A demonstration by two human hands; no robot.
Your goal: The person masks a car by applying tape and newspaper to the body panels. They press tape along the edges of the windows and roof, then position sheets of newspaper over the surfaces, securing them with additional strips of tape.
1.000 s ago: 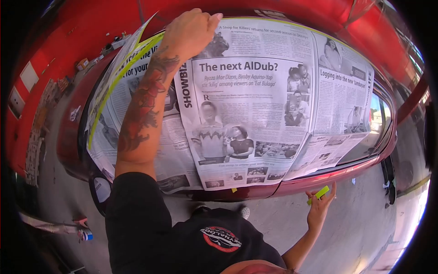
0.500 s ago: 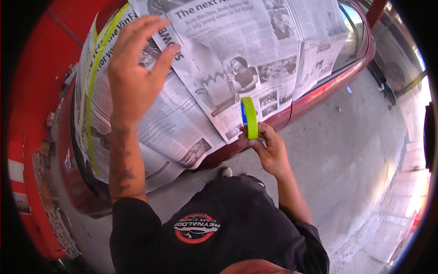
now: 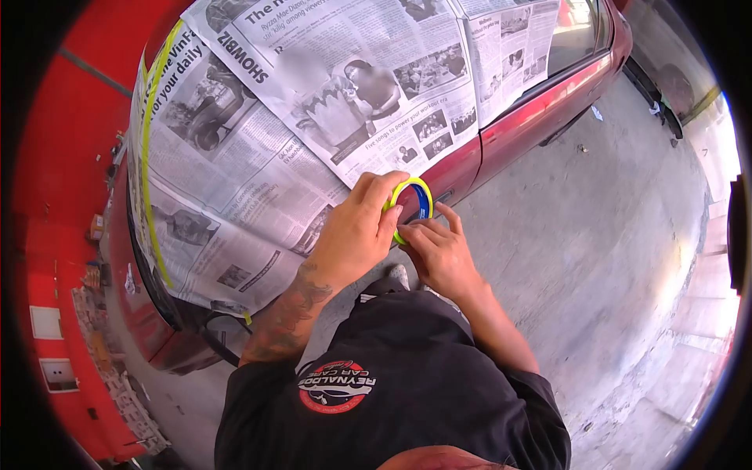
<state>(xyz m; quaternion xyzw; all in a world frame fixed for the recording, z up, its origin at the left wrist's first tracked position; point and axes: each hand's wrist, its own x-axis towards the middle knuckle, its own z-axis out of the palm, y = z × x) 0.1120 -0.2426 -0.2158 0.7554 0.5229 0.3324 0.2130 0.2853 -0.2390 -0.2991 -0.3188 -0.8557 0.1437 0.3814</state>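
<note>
A roll of lime-green masking tape [image 3: 424, 201] with a blue inner core is held between both hands, in front of the car's side. My left hand [image 3: 359, 227] grips its left rim, with fingers on top and thumb at the inner edge. My right hand [image 3: 441, 252] pinches the lower right of the roll with its fingertips. Behind the hands, newspaper sheets [image 3: 258, 149] cover the windows and part of the body of a dark red car [image 3: 513, 129]. A lime-green tape strip [image 3: 146, 168] runs down the newspaper's left edge.
Grey concrete floor [image 3: 564, 258] stretches to the right of the car. A red wall [image 3: 55, 188] stands at the left, with cluttered items [image 3: 98, 345] along its base. A black bumper-like part [image 3: 650, 98] lies on the floor at the upper right.
My left hand has come down from above the newspaper and taken hold of the tape roll. The roll has turned so its open ring faces me. The view has shifted slightly.
</note>
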